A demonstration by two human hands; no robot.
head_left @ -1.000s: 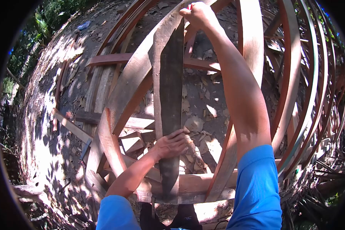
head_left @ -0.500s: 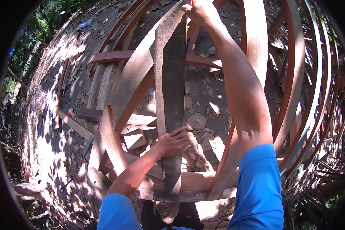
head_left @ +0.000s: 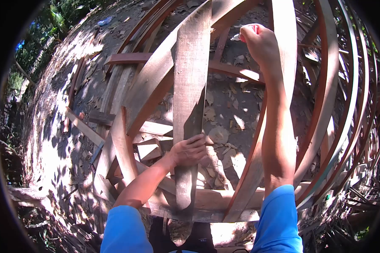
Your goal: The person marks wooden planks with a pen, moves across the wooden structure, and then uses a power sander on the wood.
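Wooden plank (head_left: 191, 80) runs beneath the gripping left hand (head_left: 189, 152), apart from the right hand (head_left: 262, 45) clenching something red (head_left: 255, 29).

Outdoor woodworking site, curved timber ribs (head_left: 332, 55), leaf-strewn dirt ground (head_left: 57, 147), green foliage (head_left: 55, 24)

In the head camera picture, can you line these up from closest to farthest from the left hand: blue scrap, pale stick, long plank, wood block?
From the left hand:
1. Long plank: under the hand, touching it.
2. Wood block: just to its left.
3. Pale stick: farther left.
4. Blue scrap: away at the upper left, on the ground.
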